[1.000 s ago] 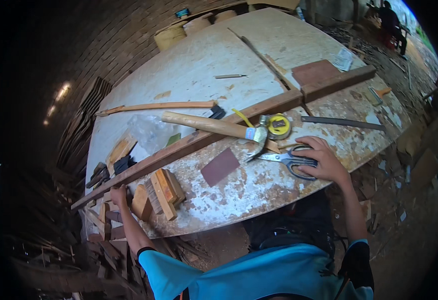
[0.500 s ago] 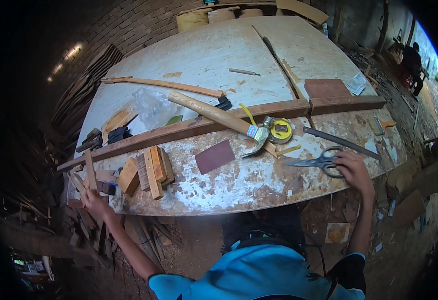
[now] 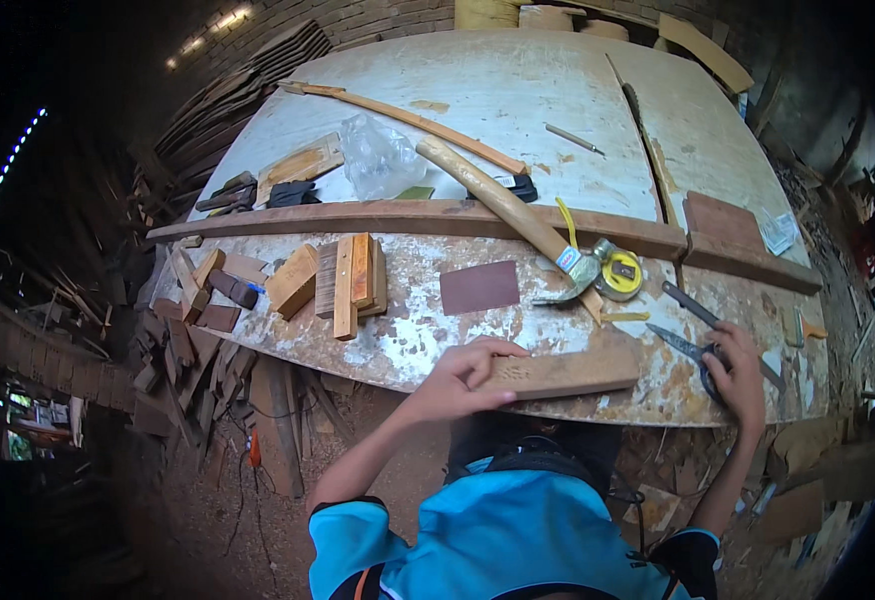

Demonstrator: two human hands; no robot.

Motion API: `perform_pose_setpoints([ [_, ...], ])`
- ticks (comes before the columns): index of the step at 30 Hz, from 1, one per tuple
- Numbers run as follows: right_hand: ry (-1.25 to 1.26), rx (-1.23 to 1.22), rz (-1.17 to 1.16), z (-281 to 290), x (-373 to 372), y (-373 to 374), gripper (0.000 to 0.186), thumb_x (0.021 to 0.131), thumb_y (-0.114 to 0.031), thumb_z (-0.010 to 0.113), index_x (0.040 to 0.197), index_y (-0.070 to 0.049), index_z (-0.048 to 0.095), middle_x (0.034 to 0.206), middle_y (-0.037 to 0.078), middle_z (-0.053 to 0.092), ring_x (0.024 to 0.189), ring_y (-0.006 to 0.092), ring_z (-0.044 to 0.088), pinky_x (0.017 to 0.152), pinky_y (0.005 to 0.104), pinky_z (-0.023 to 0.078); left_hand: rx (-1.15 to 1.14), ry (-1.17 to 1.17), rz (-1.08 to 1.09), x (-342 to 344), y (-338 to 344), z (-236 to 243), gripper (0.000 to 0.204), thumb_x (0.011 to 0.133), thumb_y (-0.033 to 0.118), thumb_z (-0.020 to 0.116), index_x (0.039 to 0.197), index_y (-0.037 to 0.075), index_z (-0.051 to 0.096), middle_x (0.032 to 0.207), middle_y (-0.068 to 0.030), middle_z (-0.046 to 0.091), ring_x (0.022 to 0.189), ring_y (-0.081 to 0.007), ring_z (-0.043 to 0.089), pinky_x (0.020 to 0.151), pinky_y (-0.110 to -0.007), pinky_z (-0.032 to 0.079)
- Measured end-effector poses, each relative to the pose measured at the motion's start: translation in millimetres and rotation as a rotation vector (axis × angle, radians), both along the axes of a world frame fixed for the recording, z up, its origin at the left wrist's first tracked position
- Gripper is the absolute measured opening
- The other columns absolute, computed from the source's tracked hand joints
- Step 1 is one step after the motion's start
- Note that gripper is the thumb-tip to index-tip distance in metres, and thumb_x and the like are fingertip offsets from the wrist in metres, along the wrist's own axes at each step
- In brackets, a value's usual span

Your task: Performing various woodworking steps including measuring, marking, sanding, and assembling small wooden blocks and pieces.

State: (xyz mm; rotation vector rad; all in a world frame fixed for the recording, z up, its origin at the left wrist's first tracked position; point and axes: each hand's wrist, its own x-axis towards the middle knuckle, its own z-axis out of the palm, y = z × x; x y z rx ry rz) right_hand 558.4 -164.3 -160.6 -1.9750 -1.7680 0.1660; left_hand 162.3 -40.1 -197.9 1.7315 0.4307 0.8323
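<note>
My left hand (image 3: 466,380) is closed on one end of a brown wooden block (image 3: 583,372), which lies along the front edge of the bench with small marks near the held end. To the right, the fingers of my right hand (image 3: 738,372) are closed round the handles of dark scissors (image 3: 680,344); the blades point left and away from me. Behind the block lie a dark red sheet of sandpaper (image 3: 482,288), a claw hammer (image 3: 503,205) with a wooden handle, and a yellow tape measure (image 3: 620,274). Beside the scissors rests a dark flat bar (image 3: 693,304).
A long wooden beam (image 3: 398,216) crosses the bench (image 3: 408,340), with the hammer handle over it. Several wood blocks (image 3: 293,281) stand at the left. Beyond the beam are a clear plastic bag (image 3: 378,158) and a curved wooden strip (image 3: 438,130). Scrap wood (image 3: 188,375) is piled beside the bench.
My left hand has come from the bench's left side to the front middle, bringing a wooden block. My right hand remains at the scissors, whose blades now tilt more away from me. The view has shifted.
</note>
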Motion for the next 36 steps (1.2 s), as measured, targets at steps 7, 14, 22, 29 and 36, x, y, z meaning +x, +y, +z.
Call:
perform_pose_setpoints([
  [7, 0.193, 0.054, 0.145, 14, -22, 19, 0.023, 0.074, -0.006, 0.064, 0.097, -0.001, 0.062, 0.110, 0.014, 0.058, 0.103, 0.0298, 0.056, 0.089, 0.0362, 0.042, 0.507, 0.254, 0.163, -3, 25, 13, 0.020, 0.077, 0.009, 0.070, 0.071, 0.006, 0.051, 0.090, -0.0087, 0.063, 0.087, -0.0260, 0.058, 0.076, -0.037, 0.045],
  [14, 2.047, -0.227, 0.526, 7, -145, 82, 0.043, 0.091, -0.026, 0.057, 0.123, -0.002, 0.043, 0.109, 0.015, 0.055, 0.103, 0.0259, 0.056, 0.086, 0.0382, 0.048, 0.555, 0.679, 0.898, -67, 167, 98, 0.010, 0.083, 0.008, 0.058, 0.090, 0.000, 0.061, 0.063, -0.0163, 0.061, 0.056, -0.0293, 0.061, 0.058, -0.040, 0.049],
  [22, 2.655, -0.067, -0.182, -24, -240, 196, 0.069, 0.084, -0.054, 0.058, 0.120, 0.002, 0.040, 0.104, 0.015, 0.045, 0.097, 0.0229, 0.050, 0.085, 0.0341, 0.045, 0.253, 0.584, 0.448, -86, 361, 37, 0.034, 0.075, -0.002, 0.050, 0.105, 0.000, 0.066, 0.089, -0.0081, 0.070, 0.076, -0.0171, 0.062, 0.071, -0.034, 0.050],
  [29, 2.606, -0.010, -0.297, -30, -241, 211, 0.067, 0.081, -0.061, 0.058, 0.115, -0.005, 0.046, 0.097, 0.010, 0.047, 0.084, 0.0168, 0.049, 0.072, 0.0291, 0.042, 0.384, 0.865, 0.759, -134, 461, -56, 0.035, 0.082, 0.019, 0.053, 0.112, 0.000, 0.055, 0.108, -0.0250, 0.060, 0.102, -0.0405, 0.057, 0.084, -0.044, 0.047],
  [36, 2.531, -0.104, -0.336, -23, -232, 207, 0.056, 0.081, -0.060, 0.057, 0.105, -0.009, 0.050, 0.082, 0.004, 0.044, 0.069, 0.0125, 0.043, 0.061, 0.0267, 0.037, 0.202, 0.673, 0.760, -127, 475, -82, 0.038, 0.082, 0.025, 0.053, 0.112, 0.001, 0.056, 0.107, -0.0252, 0.060, 0.102, -0.0422, 0.056, 0.085, -0.045, 0.046],
])
